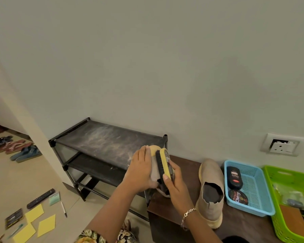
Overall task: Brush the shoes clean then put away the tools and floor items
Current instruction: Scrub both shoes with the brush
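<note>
My left hand [141, 170] holds a beige shoe [154, 173] up over the left end of a dark brown bench [181, 166]. My right hand [175, 185] grips a yellow-backed brush [163, 163] with black bristles pressed against that shoe's side. The second beige shoe [211, 191] stands on the bench to the right, its opening toward me. On the floor at lower left lie a black remote [40, 198], a pen [64, 209], yellow sticky notes [46, 225], a green notepad [54, 198] and a black card pack [14, 218].
A dusty black shoe rack [102, 137] stands against the wall to the left of the bench. A blue basket [263, 195] with polish items and a green basket [281, 223] sit on the bench at right. Sandals [25, 153] lie at far left. A wall socket [282, 144] is above.
</note>
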`<state>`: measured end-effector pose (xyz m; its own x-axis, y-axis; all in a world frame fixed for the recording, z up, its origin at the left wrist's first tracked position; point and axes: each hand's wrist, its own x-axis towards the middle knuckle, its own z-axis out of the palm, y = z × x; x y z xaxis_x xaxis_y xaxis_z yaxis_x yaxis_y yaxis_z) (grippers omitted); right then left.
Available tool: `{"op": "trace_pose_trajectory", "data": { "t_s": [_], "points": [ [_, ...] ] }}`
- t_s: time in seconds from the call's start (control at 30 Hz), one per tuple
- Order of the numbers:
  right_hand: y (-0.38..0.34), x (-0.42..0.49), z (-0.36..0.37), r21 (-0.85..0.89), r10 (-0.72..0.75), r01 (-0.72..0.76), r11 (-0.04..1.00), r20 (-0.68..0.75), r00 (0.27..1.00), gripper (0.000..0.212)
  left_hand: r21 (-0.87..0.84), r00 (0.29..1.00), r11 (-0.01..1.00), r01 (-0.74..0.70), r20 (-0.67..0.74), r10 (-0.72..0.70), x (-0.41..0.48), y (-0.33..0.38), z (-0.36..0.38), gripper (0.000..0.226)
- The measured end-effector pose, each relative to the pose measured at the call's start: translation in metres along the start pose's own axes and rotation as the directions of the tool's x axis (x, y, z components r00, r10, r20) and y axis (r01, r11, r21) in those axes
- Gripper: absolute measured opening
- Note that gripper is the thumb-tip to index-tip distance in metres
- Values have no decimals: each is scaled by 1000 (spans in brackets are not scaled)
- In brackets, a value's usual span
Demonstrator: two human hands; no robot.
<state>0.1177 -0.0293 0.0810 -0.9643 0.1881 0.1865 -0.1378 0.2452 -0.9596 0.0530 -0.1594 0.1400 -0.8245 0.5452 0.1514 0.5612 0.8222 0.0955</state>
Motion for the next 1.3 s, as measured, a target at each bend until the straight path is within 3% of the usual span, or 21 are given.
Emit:
{"op": "trace_pose_trajectory", "data": {
  "t_s": [0.13, 0.2, 0.27, 0.33, 0.37, 0.43, 0.5, 0.6, 0.67, 0.77, 0.8, 0.87, 0.93, 0.97, 1.03, 1.07, 1.13, 1.17, 1.2, 1.3],
  "points": [
    [1, 1, -4, 12, 69, -68, 998, -18, 997, 30, -44, 1000, 999, 15, -27, -16, -11, -4, 7, 111],
    [-4, -8, 1, -44, -52, 52, 998, 13, 999, 37, -79, 998, 997, -5, -58, 0, -19, -4, 9, 105],
    [-7, -20, 10, -138, -183, 200, 970, 125, 975, 46, -83, 983, 994, -65, -177, 49, -28, -6, 12, 92],
    [1, -21, 8, -238, -192, 230, 944, 172, 966, 42, -77, 965, 996, -53, -259, 32, -38, -10, 18, 88],
    [9, -15, 3, -261, -156, 189, 947, 143, 977, 40, -107, 970, 994, -2, -243, -24, -45, -11, 21, 95],
    [27, -1, -10, -253, 49, -28, 967, 76, 996, 38, -159, 975, 985, 73, -195, -103, -57, -12, 28, 109],
    [33, 2, -12, -261, 182, -157, 952, 73, 981, 41, -153, 965, 984, 95, -228, -129, -68, -12, 41, 114],
    [22, -20, 6, -218, 10, 34, 975, 198, 980, 33, -242, 936, 955, 169, -263, -232, -88, -6, 54, 116],
    [12, -43, 16, -214, -106, 184, 959, 333, 937, 40, -309, 912, 924, 225, -268, -312, -106, -3, 65, 111],
    [24, -54, 14, -384, -157, 374, 844, 490, 857, 47, -352, 880, 886, 300, -256, -400, -127, -2, 81, 108],
    [33, -51, 9, -441, -127, 368, 819, 486, 865, 48, -365, 868, 874, 321, -256, -426, -132, -2, 86, 108],
    [44, -38, 7, -531, 20, 190, 826, 365, 931, 46, -392, 849, 855, 338, -266, -457, -137, -3, 93, 110],
    [49, -29, 14, -542, 144, -1, 840, 222, 964, 44, -421, 840, 833, 358, -244, -484, -142, -1, 100, 113],
    [45, -31, 21, -536, 142, -10, 844, 205, 968, 43, -436, 836, 823, 364, -236, -495, -143, 0, 102, 113],
    [30, -45, 37, -483, 31, 135, 865, 321, 947, 40, -475, 819, 802, 363, -246, -517, -147, 0, 108, 111],
    [22, -55, 43, -452, -25, 240, 859, 432, 902, 42, -494, 811, 793, 356, -258, -525, -149, -1, 111, 109],
    [16, -66, 48, -490, -67, 446, 749, 614, 786, 54, -521, 797, 776, 356, -264, -543, -156, -4, 118, 107],
    [22, -59, 45, -530, -76, 485, 696, 617, 783, 55, -516, 799, 779, 357, -263, -540, -160, -5, 122, 108],
    [30, -49, 40, -581, -43, 441, 684, 571, 820, 51, -503, 806, 786, 360, -256, -533, -164, -6, 126, 111],
    [43, -14, 29, -632, 169, 62, 773, 299, 939, 44, -500, 822, 777, 382, -200, -533, -169, -6, 129, 118]
  ]
}}
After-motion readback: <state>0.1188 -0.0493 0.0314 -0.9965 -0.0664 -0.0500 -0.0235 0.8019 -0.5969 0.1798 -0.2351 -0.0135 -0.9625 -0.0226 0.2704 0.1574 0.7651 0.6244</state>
